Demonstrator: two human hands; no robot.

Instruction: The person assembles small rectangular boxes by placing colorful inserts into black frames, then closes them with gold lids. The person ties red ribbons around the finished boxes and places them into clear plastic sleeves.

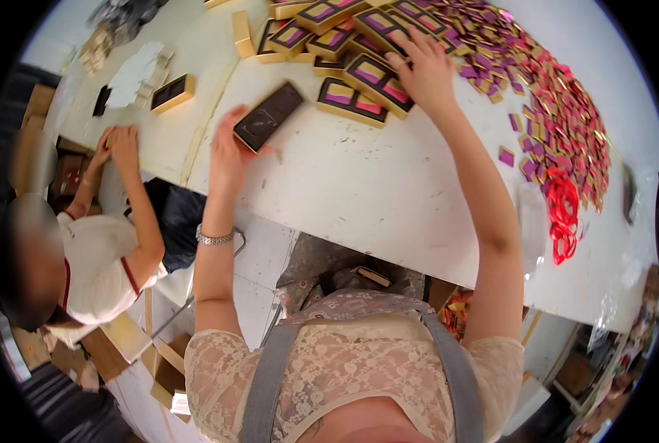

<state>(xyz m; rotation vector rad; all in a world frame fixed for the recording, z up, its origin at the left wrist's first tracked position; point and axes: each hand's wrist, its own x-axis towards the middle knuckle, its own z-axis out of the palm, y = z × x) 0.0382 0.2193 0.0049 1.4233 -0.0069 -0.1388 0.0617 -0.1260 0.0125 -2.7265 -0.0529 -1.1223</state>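
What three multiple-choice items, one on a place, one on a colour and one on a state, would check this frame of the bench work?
1. Where does the dark flat box lie?
A. on the white table, at the left hand
B. on the floor
C. on top of the box pile

2. What colour is the heap of loops at the table's right edge?
A. green
B. red
C. white

3. How does the right hand stand?
A. closed in a fist above the table
B. spread flat on a gold-edged box
C. holding a pair of scissors

Answers: 1 A, the box lies on the white table with the left hand touching its near end. 2 B, the loops are bright red. 3 B, the fingers are spread over a gold-edged box in the pile.
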